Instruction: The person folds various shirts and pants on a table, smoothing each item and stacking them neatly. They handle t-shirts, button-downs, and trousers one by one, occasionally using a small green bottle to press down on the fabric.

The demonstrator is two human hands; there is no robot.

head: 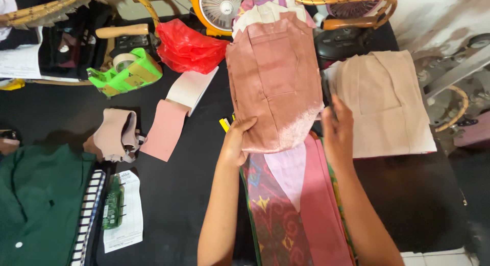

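My left hand [236,142] has its grip closed on the lower left edge of a dusty pink fabric piece [273,77], thumb on top. My right hand [337,129] rests at that piece's lower right edge; I cannot tell whether its grip is closed on the cloth. Under both grips lies a stack of patterned and pink fabric [291,204] on the black surface [189,194]. Right of my right grip sits a folded beige cloth [388,102]; far left of my left grip, a green tape dispenser [125,72].
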